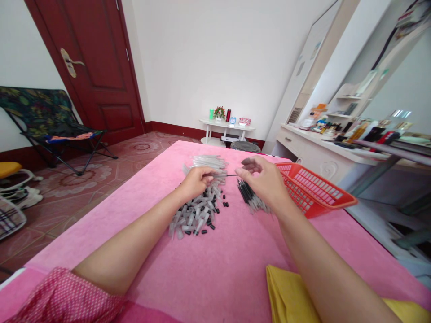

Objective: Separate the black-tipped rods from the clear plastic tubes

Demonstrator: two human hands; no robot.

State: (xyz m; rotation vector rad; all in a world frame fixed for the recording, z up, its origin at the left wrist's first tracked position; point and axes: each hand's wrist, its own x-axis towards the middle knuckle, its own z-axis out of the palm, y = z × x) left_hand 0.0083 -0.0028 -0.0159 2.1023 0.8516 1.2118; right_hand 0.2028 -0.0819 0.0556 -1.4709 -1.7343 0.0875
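A thin dark pen refill (231,175) spans the gap between my two hands above the pink-covered table. My left hand (198,181) is closed around its left end, fingers curled. At the other end, the thumb and fingertips of my right hand (264,179) pinch it. Beneath and in front of my left hand lies a heap of clear caps (193,217) mixed with small black plugs (204,231). Long clear tubes (209,161) are piled just beyond that hand. A bundle of slim black-and-clear pens (247,195) rests under my right hand, partly hidden by it.
A red plastic basket (313,190) stands on the table's right side. Folded yellow cloth (289,294) lies at the near right, under my forearm. Beyond are a cluttered dressing table (336,143), a low white shelf (227,125) and a folding chair (50,121).
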